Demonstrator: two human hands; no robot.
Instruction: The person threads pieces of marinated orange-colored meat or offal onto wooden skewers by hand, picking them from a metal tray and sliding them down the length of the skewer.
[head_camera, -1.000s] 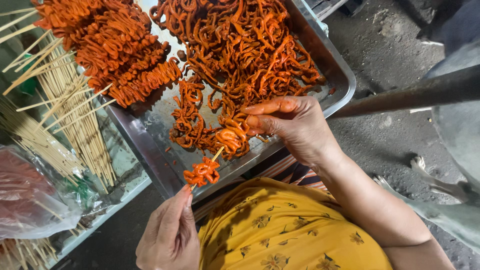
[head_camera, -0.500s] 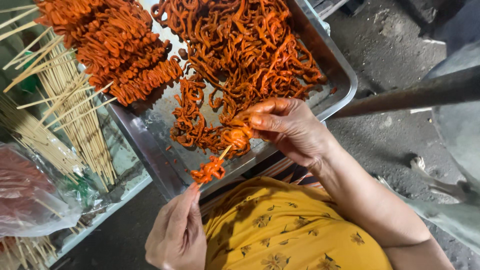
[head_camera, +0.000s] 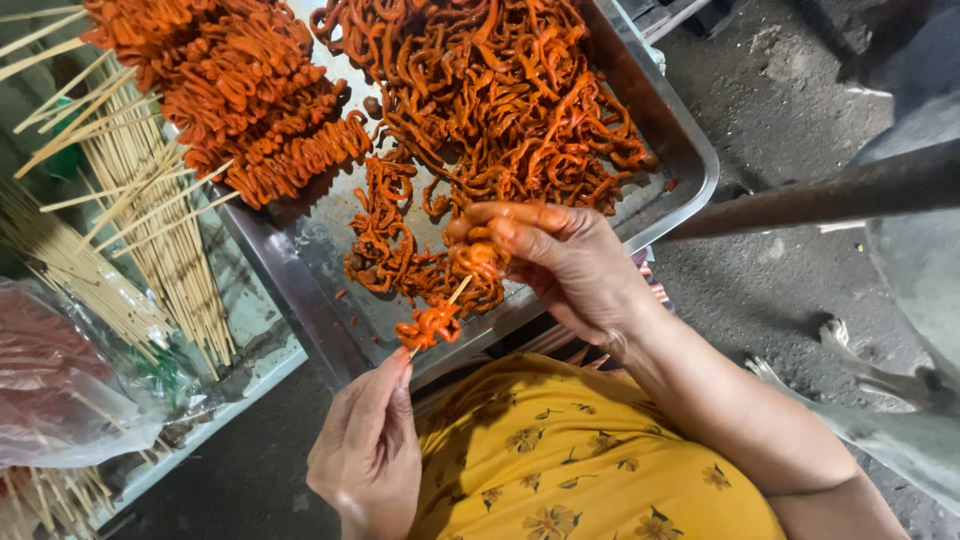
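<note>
Pinched between thumb and fingers of the left hand is the lower end of a thin wooden skewer, which slants up and to the right. Grip narrow, closed on the stick. Right hand closed around a piece of orange marinated strip at the skewer's upper tip, thumb and fingertips pressing it against the point.

Versus one second ago: the left hand sits higher and further right in view, closer under the tray edge. The right hand has shifted slightly toward the tray's near rim. The small threaded cluster has stayed low on the stick, just above the left fingertips; the bare length of stick between cluster and right hand looks shorter than before.

Position of the work: skewer and cluster hang over the near edge of the metal tray, between the two hands. The cluster is just above the left grip, apart from the right one. Behind the right hand, touching it on the far side, lies the loose heap of orange strips. Finished loaded skewers are stacked at the tray's left end. Bare wooden sticks lie in a bundle left of the tray. Yellow flowered garment below both hands.
</note>
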